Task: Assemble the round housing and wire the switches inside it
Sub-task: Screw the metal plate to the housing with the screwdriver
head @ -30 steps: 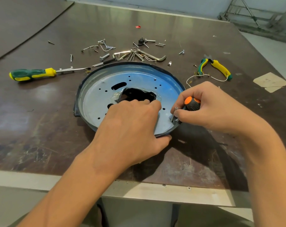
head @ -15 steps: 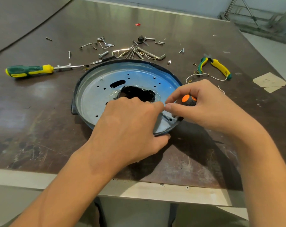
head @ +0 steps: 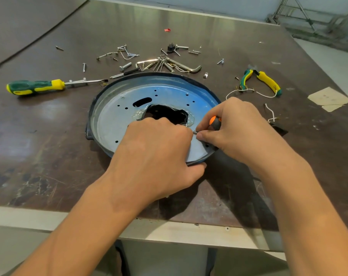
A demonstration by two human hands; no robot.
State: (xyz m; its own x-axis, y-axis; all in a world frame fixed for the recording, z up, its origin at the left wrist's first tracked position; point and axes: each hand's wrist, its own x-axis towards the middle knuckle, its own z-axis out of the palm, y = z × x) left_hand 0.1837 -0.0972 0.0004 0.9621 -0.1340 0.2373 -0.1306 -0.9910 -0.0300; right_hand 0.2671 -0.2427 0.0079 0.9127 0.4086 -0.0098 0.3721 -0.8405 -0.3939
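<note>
The left hand [head: 155,154] grips the round housing [head: 113,120] at its near rim on the worktop [head: 49,148]. The right hand [head: 237,124] holds an orange-and-black screwdriver [head: 214,122], its fingers [head: 204,136] pinching a small screw [head: 195,132].

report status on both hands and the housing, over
Left hand grips round housing at near rim. Right hand holds orange-handled screwdriver, small screw between the two hands. Loose screws and pliers lie beyond the housing, nothing blocking.

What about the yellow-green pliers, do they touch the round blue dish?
Apart. The head view shows bare table between the pliers and the round housing.
</note>
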